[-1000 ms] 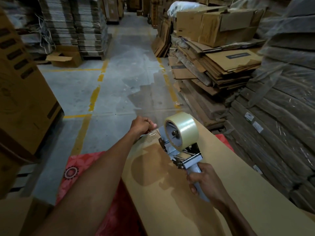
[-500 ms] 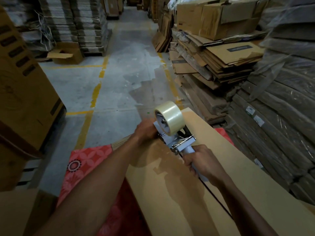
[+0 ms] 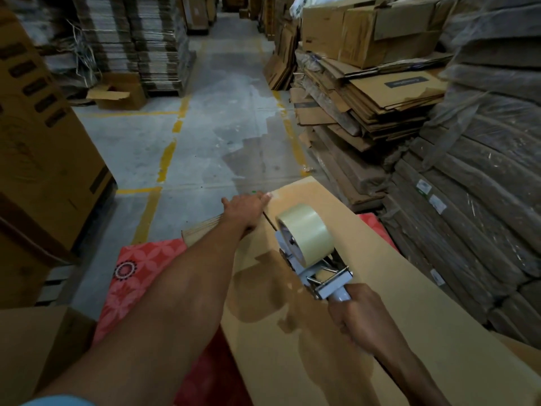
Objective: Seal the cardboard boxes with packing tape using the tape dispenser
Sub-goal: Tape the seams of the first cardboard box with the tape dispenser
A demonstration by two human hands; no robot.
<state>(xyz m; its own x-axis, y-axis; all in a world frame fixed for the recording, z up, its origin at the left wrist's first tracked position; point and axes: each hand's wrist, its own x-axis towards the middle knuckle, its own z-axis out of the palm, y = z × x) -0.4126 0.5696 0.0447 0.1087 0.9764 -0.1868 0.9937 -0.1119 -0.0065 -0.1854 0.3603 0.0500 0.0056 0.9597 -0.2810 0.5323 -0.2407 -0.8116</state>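
A long flat cardboard box (image 3: 395,303) lies in front of me on a red patterned cloth. Its centre seam runs from the far end toward me. My right hand (image 3: 360,315) grips the handle of a grey tape dispenser (image 3: 319,268) that carries a roll of clear tape (image 3: 306,232); the dispenser sits on the seam about midway along the box. My left hand (image 3: 246,206) lies flat with fingers stretched out, pressing on the box's far end at the seam. A shiny strip of tape seems to run from there to the dispenser.
Stacks of flattened cartons (image 3: 366,92) and wrapped bundles (image 3: 483,200) stand close on the right. A tall printed carton (image 3: 44,153) stands at the left, another box (image 3: 35,347) at the near left. A concrete aisle (image 3: 205,127) with yellow lines runs ahead, with an open box (image 3: 120,92) on it.
The dispenser went to the box's far end and has come back toward me along the seam. My left hand has opened flat on the far end.
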